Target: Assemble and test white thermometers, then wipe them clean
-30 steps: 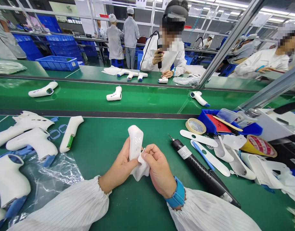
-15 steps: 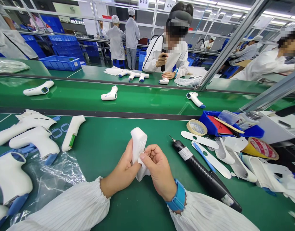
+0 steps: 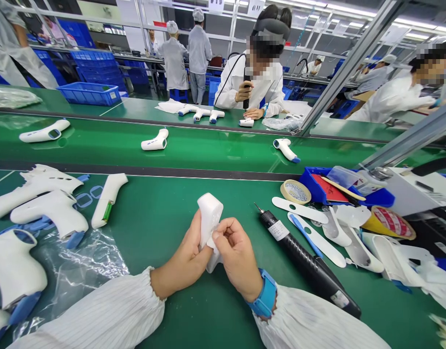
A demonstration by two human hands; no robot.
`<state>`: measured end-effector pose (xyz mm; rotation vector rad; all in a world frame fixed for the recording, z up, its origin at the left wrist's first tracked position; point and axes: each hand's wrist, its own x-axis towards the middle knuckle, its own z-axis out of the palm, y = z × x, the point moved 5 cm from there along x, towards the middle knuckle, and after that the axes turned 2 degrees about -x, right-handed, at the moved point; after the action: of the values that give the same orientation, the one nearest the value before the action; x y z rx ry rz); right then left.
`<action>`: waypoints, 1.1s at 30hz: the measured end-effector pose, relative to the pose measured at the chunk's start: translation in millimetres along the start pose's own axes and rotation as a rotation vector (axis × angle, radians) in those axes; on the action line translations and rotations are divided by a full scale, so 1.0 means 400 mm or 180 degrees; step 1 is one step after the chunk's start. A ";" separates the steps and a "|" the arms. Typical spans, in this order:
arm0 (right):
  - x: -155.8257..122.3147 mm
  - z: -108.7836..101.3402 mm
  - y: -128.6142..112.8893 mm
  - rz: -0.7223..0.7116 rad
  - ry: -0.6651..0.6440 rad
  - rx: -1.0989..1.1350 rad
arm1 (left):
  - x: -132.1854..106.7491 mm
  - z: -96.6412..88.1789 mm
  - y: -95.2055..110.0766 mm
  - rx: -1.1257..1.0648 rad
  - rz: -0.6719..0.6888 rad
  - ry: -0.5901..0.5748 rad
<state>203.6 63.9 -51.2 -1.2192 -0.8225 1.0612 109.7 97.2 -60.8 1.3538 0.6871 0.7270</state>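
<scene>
My left hand (image 3: 186, 259) grips a white thermometer body (image 3: 209, 216) from the left, its head pointing up and away from me. My right hand (image 3: 237, 257) pinches a small white cloth (image 3: 213, 259) against the lower part of that body. Both hands are closed, over the green table (image 3: 161, 218) just in front of me. A black electric screwdriver (image 3: 303, 259) lies to the right of my right hand, tip pointing toward the belt.
Several white thermometer shells (image 3: 44, 203) and a clear plastic bag (image 3: 73, 271) lie at my left. White parts, a tape roll (image 3: 295, 191) and a blue tray (image 3: 339, 189) crowd the right. Finished thermometers (image 3: 155, 140) ride the green belt. A person (image 3: 259, 72) works opposite.
The thermometers on the belt have drifted left. The body in my hands has turned so its lit display no longer faces me; my right hand keeps the cloth pressed on it.
</scene>
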 end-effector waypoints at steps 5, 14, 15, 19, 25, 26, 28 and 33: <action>0.002 -0.006 -0.002 -0.0139 0.0115 -0.0115 | 0.006 -0.002 -0.002 -0.0035 -0.0036 -0.0140; 0.005 -0.012 0.013 0.0257 0.0041 0.0351 | 0.012 -0.001 0.014 -0.0136 -0.0143 -0.0163; 0.004 -0.012 0.012 0.0264 0.0050 0.0358 | 0.012 0.000 0.016 -0.0144 -0.0142 -0.0170; 0.003 -0.008 0.008 0.0283 0.0039 0.0357 | 0.012 0.003 0.015 -0.0196 -0.0142 -0.0185; 0.004 -0.003 0.008 0.0255 -0.0007 0.0375 | 0.007 -0.001 0.000 -0.0179 -0.0099 -0.0202; 0.004 -0.002 0.009 0.0240 -0.0022 0.0364 | 0.007 -0.001 0.000 -0.0152 -0.0057 -0.0207; 0.004 0.000 0.009 0.0208 -0.0054 0.0346 | 0.007 -0.002 0.002 -0.0090 0.0029 -0.0202; 0.007 0.003 0.005 0.0108 -0.0110 0.0318 | 0.011 0.002 0.012 0.0004 0.0136 -0.0209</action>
<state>203.0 66.8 -53.3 -1.1370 -0.7684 1.1404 112.5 100.5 -56.2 1.3910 0.6082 0.7132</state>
